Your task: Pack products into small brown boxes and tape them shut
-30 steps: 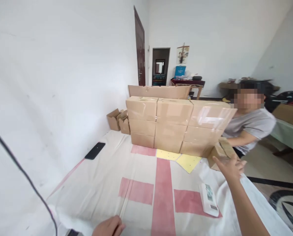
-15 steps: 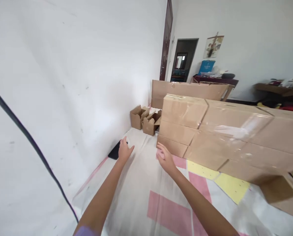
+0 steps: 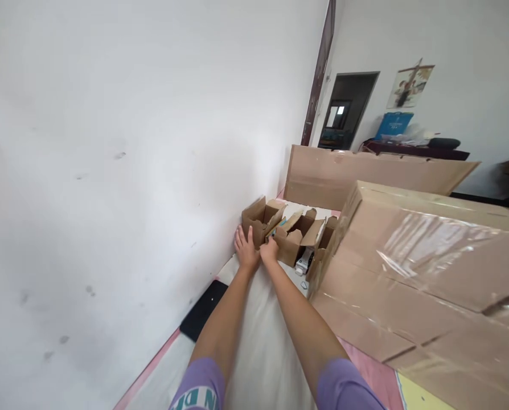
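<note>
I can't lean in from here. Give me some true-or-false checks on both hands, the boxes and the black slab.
1. The left hand is at the small open box nearest the wall. True.
2. The right hand is on the large carton stack. False: it is by the small boxes, left of the stack.
3. The black slab lies on the white cloth, beside the wall. True.
4. The middle small box is closed on top. False: its top is open, flaps up.
5. Both sleeves are purple. True.
</note>
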Tool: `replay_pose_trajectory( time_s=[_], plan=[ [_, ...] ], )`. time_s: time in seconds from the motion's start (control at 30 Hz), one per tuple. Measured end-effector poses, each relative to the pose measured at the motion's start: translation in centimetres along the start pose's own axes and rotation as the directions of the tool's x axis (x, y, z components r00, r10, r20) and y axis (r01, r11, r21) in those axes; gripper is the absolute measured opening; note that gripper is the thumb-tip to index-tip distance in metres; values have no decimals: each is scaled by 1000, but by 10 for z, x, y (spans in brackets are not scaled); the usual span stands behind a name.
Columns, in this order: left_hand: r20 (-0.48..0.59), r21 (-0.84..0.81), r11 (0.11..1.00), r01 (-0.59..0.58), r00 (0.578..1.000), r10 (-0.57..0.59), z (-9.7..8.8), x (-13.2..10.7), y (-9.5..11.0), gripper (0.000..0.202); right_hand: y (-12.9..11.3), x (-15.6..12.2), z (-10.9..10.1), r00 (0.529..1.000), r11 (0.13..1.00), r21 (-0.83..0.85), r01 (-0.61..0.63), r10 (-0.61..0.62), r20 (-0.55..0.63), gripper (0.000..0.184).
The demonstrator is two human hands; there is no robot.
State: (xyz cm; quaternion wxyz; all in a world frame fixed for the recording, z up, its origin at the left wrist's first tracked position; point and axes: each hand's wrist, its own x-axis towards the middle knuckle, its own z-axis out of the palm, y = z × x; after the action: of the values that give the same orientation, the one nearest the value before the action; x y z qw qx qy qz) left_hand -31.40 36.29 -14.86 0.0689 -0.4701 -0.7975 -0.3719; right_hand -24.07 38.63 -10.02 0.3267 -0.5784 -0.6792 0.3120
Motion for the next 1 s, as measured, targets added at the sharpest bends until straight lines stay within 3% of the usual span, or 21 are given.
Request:
replay_pose_trajectory(
  time_s=[0.2, 0.3, 0.53, 0.6, 0.77, 0.87, 1.0],
  plan=[
    [64, -22, 995, 96, 994, -94, 33, -4, -3, 76, 19, 26, 2, 999, 987, -161, 6, -13, -45, 33],
    [26, -65, 987, 144, 989, -142, 39, -7, -3, 71, 23, 30, 8, 995, 975, -218, 45, -64, -80, 29],
    [-1, -337, 921, 193, 979, -205, 46, -12, -5, 63, 27, 26, 14, 947, 928, -289, 236, -286, -145, 26],
    [-24, -367, 910, 193, 976, -217, 46, -13, -4, 63, 27, 27, 10, 917, 897, -314, 312, -371, -148, 23],
    [-86, -421, 892, 163, 972, -218, 46, -13, -2, 56, 23, 32, -4, 772, 730, -414, 544, -628, -93, 19],
    [-151, -453, 883, 125, 965, -214, 45, -12, -5, 38, 15, 34, -12, 750, 696, -419, 583, -659, -51, 18],
    [-261, -501, 862, 72, 938, -230, 40, -8, -11, 35, 2, 39, -21, 738, 688, -368, 625, -674, -8, 15]
  ],
)
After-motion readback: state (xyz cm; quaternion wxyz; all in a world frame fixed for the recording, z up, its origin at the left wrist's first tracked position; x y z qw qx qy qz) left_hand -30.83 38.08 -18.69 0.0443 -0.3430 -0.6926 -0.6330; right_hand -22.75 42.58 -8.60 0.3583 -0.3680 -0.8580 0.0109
